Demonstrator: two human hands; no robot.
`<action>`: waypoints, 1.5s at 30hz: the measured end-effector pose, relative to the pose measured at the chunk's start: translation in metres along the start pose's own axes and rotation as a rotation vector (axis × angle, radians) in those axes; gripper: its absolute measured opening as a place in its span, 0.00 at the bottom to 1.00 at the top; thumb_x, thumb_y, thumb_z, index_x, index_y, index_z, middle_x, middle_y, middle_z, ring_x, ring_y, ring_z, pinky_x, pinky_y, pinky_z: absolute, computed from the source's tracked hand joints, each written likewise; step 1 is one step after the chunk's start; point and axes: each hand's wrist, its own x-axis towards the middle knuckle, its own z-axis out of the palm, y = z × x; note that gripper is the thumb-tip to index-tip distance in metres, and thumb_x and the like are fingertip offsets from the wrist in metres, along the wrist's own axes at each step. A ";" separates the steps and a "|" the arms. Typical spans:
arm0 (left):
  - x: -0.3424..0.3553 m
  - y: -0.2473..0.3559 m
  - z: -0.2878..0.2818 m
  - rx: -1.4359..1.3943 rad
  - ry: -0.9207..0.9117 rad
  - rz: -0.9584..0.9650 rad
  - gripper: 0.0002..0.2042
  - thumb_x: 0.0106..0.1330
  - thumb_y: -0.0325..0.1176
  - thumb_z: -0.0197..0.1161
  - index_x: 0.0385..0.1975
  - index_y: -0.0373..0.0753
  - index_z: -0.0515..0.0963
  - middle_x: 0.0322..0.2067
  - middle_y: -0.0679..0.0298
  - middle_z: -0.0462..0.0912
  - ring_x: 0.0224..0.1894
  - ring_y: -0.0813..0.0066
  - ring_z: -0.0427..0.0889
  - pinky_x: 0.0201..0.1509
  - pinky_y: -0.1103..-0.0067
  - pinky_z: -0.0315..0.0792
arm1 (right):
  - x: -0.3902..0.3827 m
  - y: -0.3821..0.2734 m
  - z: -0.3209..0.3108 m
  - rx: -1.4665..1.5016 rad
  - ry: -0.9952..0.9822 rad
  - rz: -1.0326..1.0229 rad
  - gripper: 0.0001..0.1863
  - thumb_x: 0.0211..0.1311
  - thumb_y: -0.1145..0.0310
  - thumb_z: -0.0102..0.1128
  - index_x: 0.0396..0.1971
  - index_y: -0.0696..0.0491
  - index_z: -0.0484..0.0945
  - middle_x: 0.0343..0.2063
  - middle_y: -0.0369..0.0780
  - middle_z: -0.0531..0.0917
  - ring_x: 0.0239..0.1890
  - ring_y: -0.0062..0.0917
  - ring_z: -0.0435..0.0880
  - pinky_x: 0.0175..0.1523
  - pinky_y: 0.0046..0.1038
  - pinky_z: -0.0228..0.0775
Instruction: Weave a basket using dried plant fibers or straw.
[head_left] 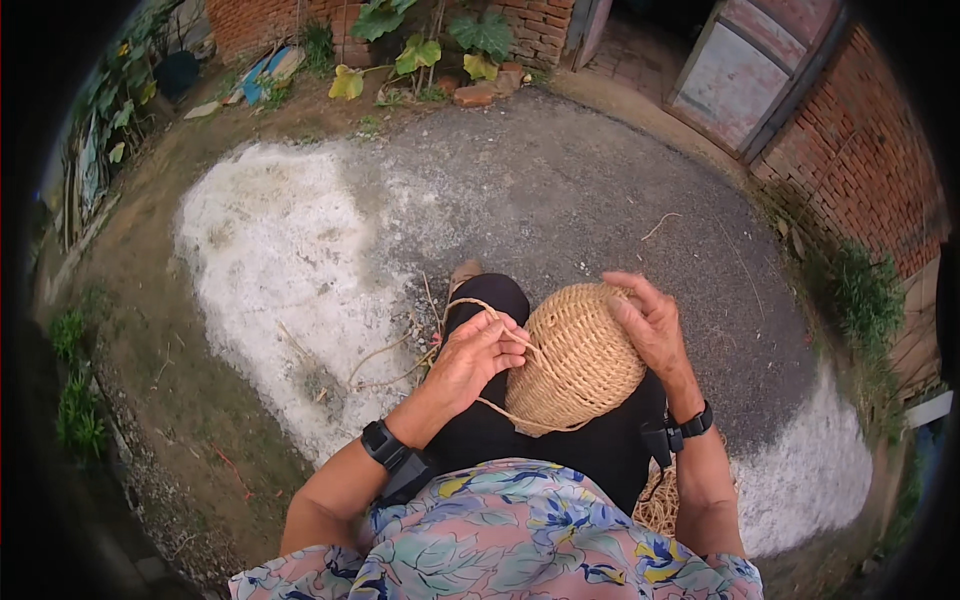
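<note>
A rounded woven straw basket [582,362] rests tilted on my lap, with its coiled rows of pale tan fibre toward me. My right hand [650,325] grips its upper right side, thumb on the outer weave and fingers over the far edge. Pinched in my left hand [478,352], at the left side of the basket, is a straw cord [470,301]. The cord loops over my left knee, and part of it runs to the weave. Another stretch curves below the basket's lower edge. Exactly where the cord joins the weave is hard to make out.
Loose strands [375,378] trail onto the ground left of my knee. A pile of straw [658,505] lies by my right hip. A whitish patch [290,230] marks the pavement. Ahead are leafy plants [420,55], a brick wall [850,130] and a metal door [735,75].
</note>
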 end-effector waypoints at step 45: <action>-0.017 -0.012 0.033 0.415 0.236 -0.066 0.06 0.65 0.26 0.63 0.39 0.34 0.75 0.30 0.63 0.81 0.29 0.80 0.82 0.32 0.83 0.81 | -0.004 0.000 0.002 -0.030 0.055 -0.159 0.13 0.62 0.69 0.61 0.46 0.56 0.81 0.39 0.39 0.87 0.38 0.23 0.87 0.44 0.26 0.77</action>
